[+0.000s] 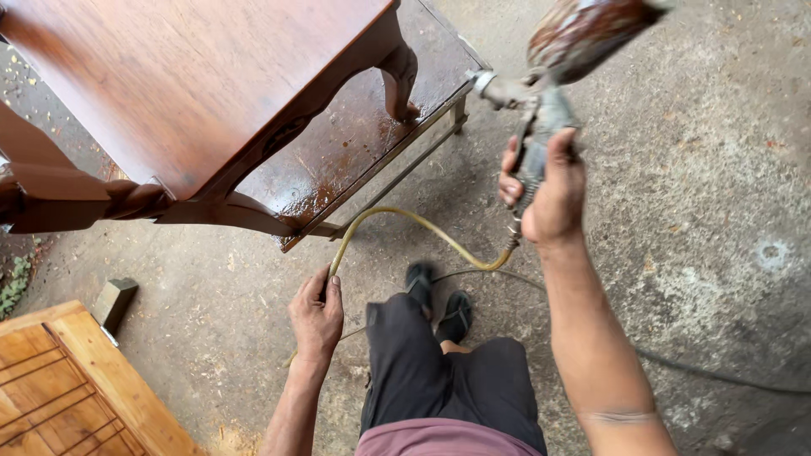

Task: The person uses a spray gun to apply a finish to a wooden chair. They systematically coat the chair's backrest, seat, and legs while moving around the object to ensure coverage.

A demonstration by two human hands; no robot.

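Yellow hose (397, 221) pinched in my left hand (317, 317), spray gun (541, 101) clenched in my right hand (549, 190) at one o'clock; slack could snag the varnished table (169, 76).

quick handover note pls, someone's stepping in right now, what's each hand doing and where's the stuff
Right hand: raised, gripping the spray gun by its handle, nozzle toward the table.
Left hand: low, holding the yellow hose that runs up to the gun.
The table stands on a stained board over a metal frame, on the concrete floor. A second, lighter wooden piece lies at the lower left.
Done: the table top looks dark and evenly glossy.
Left: cannot tell which faces still need coating; check the legs and apron.
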